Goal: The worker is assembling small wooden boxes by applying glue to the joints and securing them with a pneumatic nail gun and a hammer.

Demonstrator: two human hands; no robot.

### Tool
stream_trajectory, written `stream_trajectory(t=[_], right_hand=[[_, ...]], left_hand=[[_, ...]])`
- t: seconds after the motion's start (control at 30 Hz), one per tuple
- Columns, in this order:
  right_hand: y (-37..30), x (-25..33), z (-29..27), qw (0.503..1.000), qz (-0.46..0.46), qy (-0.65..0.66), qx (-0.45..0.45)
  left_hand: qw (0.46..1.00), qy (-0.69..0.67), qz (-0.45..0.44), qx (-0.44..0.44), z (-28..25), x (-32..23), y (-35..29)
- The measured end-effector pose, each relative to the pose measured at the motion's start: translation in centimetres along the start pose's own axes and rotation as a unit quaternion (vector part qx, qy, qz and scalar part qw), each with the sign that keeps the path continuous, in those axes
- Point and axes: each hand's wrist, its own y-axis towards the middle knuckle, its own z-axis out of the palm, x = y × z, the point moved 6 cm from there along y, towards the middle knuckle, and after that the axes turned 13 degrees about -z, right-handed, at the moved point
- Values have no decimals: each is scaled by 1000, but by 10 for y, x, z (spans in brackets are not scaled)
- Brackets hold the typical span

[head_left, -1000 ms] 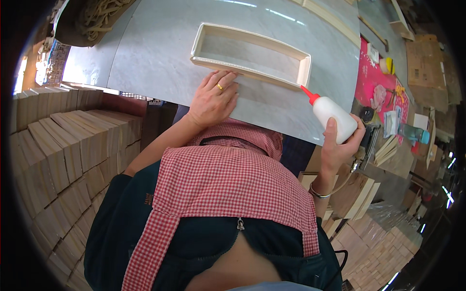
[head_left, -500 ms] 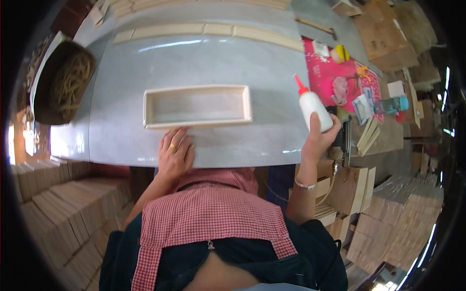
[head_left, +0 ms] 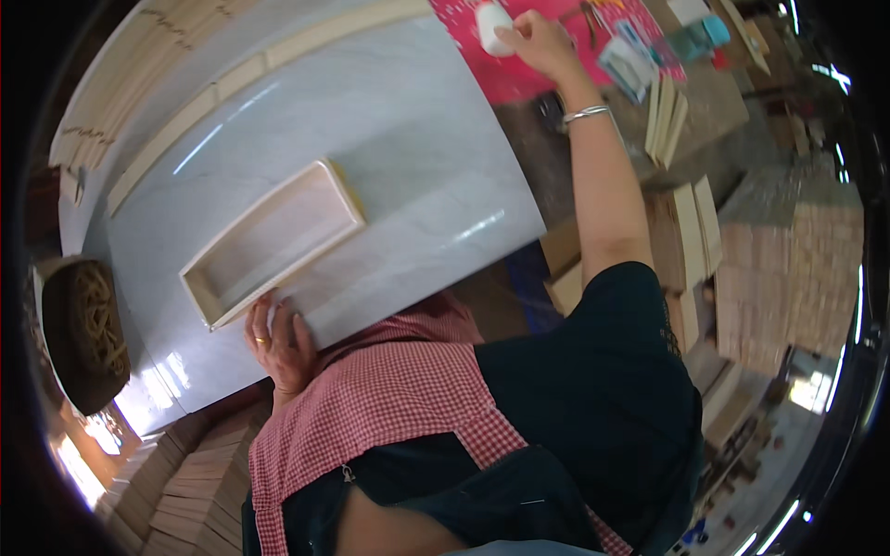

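A rectangular frame of pale wood (head_left: 345,199) lies on the grey tabletop (head_left: 426,148), its long sides slanting up to the right. My left hand (head_left: 280,345) rests at the near long side, fingers loosely apart and fingertips against or just beside the wood. Far out to the right, my right hand (head_left: 545,44) grips a white squeeze bottle (head_left: 494,30) between thumb and fingers. The bottle is at the pink sheet (head_left: 464,46); its nozzle is mostly cut off at the top of the picture. Whether its base touches the sheet I cannot tell.
Wooden strips (head_left: 185,111) line the table's far side. A box of wood scraps (head_left: 57,334) stands at the left. Near my right forearm are a teal-capped bottle (head_left: 691,42), a small packet (head_left: 629,67) and loose wood sticks (head_left: 666,120). Stacked boards (head_left: 774,269) stand farther right.
My right hand has carried the squeeze bottle forward to the pink sheet. The view has turned, so the frame appears slanted and farther left. My left hand stays by the frame's near side.
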Motion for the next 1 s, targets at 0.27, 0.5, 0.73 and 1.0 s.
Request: stream_trajectory(t=[0.27, 0.5, 0.73, 1.0], right_hand=[[-332, -227, -113, 893, 291, -82, -334], [-522, -238, 59, 846, 532, 15, 12], [-526, -226, 113, 808, 588, -35, -14], [-516, -194, 45, 857, 448, -73, -246]], left_hand=[[1000, 28, 8, -4, 9, 10, -5], [999, 33, 15, -6, 6, 7, -7], [999, 22, 33, -7, 8, 8, -9], [999, 38, 6, -23, 4, 9, -3]])
